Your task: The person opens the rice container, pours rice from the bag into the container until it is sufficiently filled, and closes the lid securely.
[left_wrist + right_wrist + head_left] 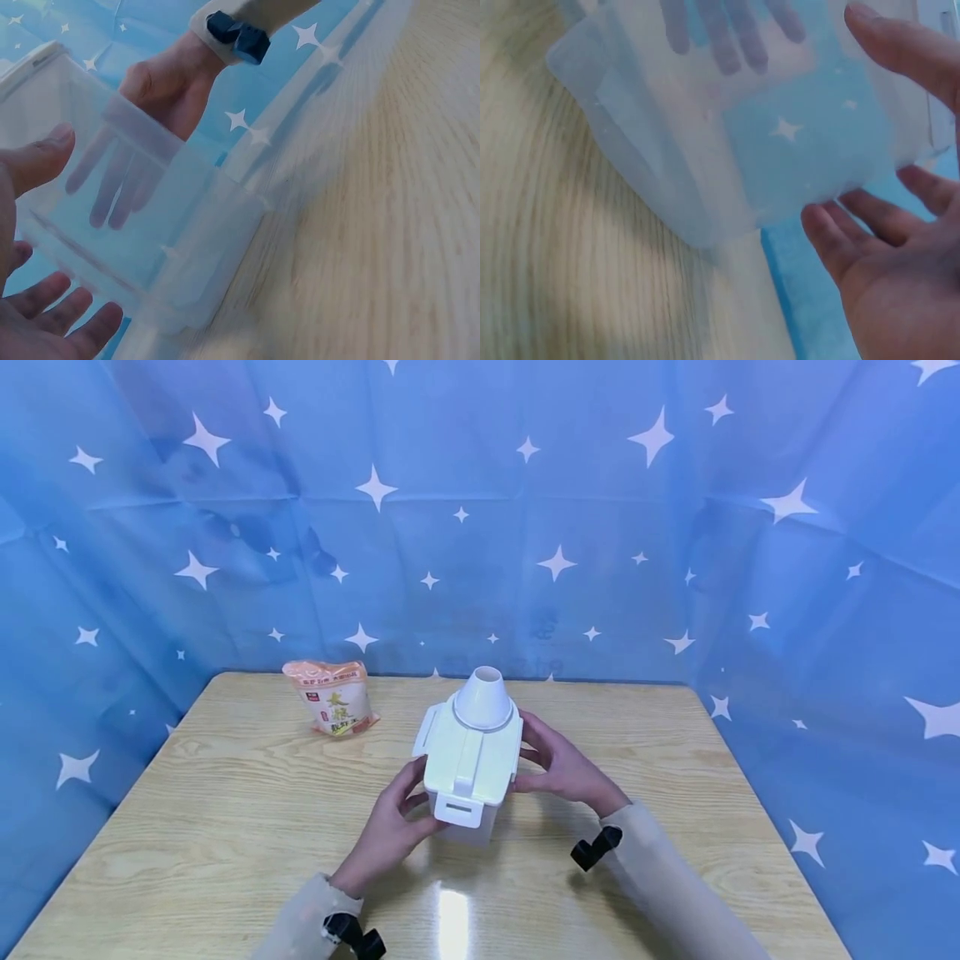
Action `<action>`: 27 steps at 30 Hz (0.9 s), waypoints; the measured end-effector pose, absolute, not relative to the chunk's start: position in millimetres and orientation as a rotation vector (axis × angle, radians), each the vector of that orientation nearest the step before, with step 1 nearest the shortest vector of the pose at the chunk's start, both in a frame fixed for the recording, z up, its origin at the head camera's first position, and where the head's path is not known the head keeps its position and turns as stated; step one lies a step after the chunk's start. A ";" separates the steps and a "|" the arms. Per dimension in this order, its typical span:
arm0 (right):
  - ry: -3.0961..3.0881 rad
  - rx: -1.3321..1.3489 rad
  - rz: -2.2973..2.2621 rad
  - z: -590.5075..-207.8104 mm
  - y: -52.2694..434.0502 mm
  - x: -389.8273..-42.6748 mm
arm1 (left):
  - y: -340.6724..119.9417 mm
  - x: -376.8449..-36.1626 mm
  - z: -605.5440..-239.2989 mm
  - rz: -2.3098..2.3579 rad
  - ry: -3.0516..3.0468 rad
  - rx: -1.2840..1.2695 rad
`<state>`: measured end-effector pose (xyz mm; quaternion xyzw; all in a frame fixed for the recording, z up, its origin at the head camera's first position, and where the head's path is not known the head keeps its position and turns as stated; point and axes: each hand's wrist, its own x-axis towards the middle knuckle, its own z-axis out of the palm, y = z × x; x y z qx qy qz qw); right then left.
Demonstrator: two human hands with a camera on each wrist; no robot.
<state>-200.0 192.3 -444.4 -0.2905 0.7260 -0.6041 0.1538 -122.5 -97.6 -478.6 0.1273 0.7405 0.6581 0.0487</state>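
Observation:
A translucent plastic storage container (202, 225) stands in the middle of the table under a white lid (450, 752). On the lid sit a white cone-shaped cap (483, 700) and a front latch (459, 810). My left hand (393, 827) holds the container's left side, thumb near the front and fingers along the wall. From the right, my right hand (558, 760) holds the opposite side in the same way. Through the clear walls, each wrist view shows the other hand's fingers, and no contents show inside.
An orange-and-white printed food bag (337, 702) stands at the back left of the wooden table (247, 827). A blue curtain with white stars (480, 527) hangs behind the table's back edge and at both sides. Black wrist cameras (596, 849) sit on both sleeves.

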 end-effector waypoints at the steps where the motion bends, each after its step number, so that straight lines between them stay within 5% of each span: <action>1: 2.103 -0.815 -1.732 -444.6 192.2 -197.7 | -98.7 -123.4 -478.5 1.997 2.250 0.396; 27: 2.546 -0.446 -1.780 -447.2 167.1 -145.9 | -132.0 -166.5 -479.3 1.884 2.013 0.604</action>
